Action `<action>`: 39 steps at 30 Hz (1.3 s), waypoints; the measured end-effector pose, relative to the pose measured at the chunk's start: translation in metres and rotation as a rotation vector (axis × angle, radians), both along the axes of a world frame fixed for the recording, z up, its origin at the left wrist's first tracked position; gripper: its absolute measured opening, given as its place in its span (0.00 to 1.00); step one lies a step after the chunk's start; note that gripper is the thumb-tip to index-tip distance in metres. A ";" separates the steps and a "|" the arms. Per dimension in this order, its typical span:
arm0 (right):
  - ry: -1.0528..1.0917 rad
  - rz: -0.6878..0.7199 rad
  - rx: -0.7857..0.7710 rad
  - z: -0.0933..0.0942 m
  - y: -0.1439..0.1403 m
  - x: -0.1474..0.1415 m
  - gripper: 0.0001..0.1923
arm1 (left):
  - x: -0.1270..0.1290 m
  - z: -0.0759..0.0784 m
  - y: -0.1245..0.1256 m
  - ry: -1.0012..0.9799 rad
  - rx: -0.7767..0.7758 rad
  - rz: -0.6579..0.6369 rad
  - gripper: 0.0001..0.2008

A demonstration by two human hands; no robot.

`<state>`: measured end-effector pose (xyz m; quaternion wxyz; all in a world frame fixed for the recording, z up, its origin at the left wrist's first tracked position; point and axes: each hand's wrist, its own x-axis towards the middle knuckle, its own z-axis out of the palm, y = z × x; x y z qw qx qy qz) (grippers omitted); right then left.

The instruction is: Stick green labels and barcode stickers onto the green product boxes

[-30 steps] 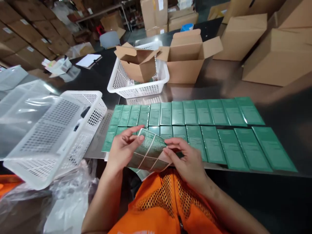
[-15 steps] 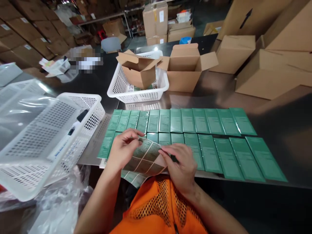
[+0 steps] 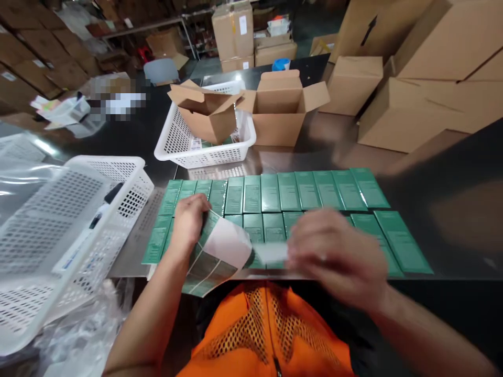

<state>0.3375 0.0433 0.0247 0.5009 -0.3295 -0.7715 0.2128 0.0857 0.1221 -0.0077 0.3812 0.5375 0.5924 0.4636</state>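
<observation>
Label [image 3: 272, 253] looks pinched in right hand [image 3: 341, 256], kinda blurry, poking toward 9 o'clock, lengthwise 9-to-3; left hand [image 3: 190, 219], farther off, grips sheet [image 3: 227, 243]

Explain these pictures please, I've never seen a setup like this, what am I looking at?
No machine here: these are a person's two bare hands, and every picture comes from a camera worn on the head, looking forward and down. The left hand holds a sheet with green panels and a white patch. The right hand, blurred, holds a small pale piece. On the table lie two rows of green boxes. Beyond them stand a white basket with an open carton inside and another carton beside it.
</observation>
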 end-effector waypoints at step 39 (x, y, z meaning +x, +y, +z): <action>-0.363 -0.422 -0.526 -0.091 0.141 0.025 0.06 | 0.093 -0.028 0.039 0.657 -0.314 -0.501 0.15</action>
